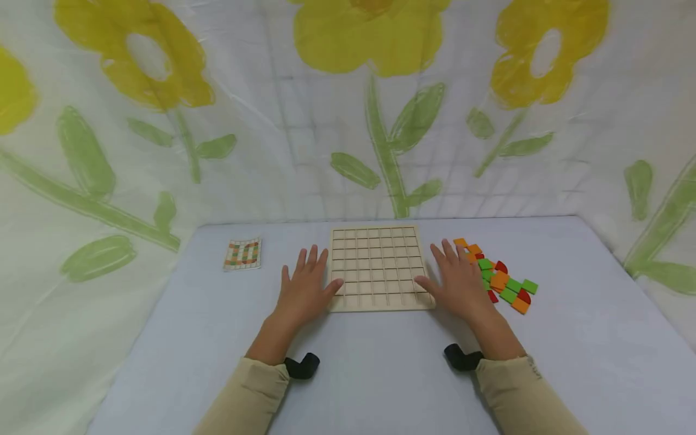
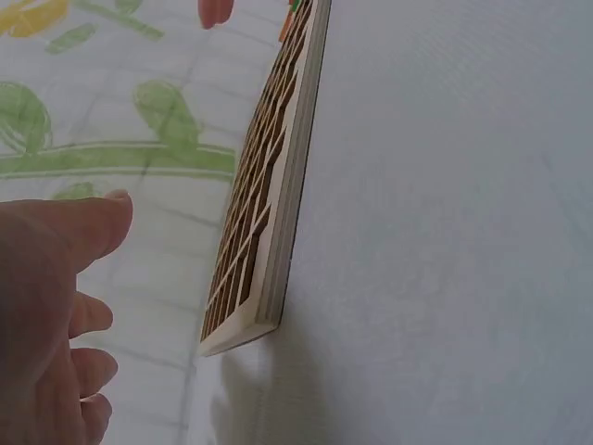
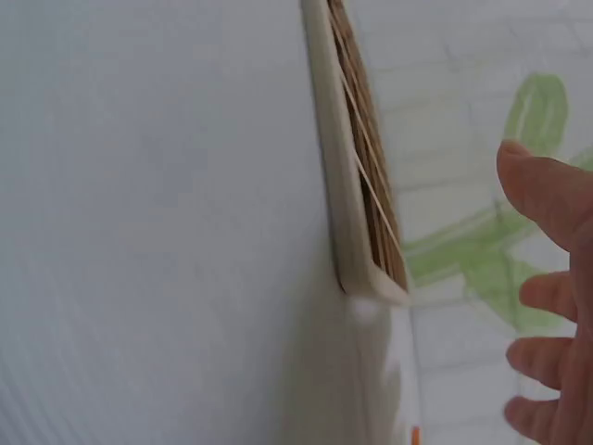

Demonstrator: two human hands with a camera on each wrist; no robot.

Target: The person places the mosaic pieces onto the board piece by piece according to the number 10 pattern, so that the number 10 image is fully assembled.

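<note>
A square wooden grid board [image 1: 375, 266] with rows of shallow cells lies flat on the table between both hands. My left hand [image 1: 306, 290] is spread at the board's left side, its thumb over the left edge, holding nothing. At the right side my right hand [image 1: 459, 284] is likewise spread, thumb over the board's right edge and fingers next to a loose pile of tiles [image 1: 500, 280]. Green, orange and red pieces make up that pile, partly hidden by the right hand. In the left wrist view the board [image 2: 264, 199] shows its layered edge, apart from the left thumb.
A small pattern card [image 1: 242, 254] with coloured squares on a grid lies at the table's back left. White cloth with painted flowers [image 1: 370, 151] hangs behind and beside the white table [image 1: 375, 368]. Black wrist straps [image 1: 302, 366] stick inward from both wrists.
</note>
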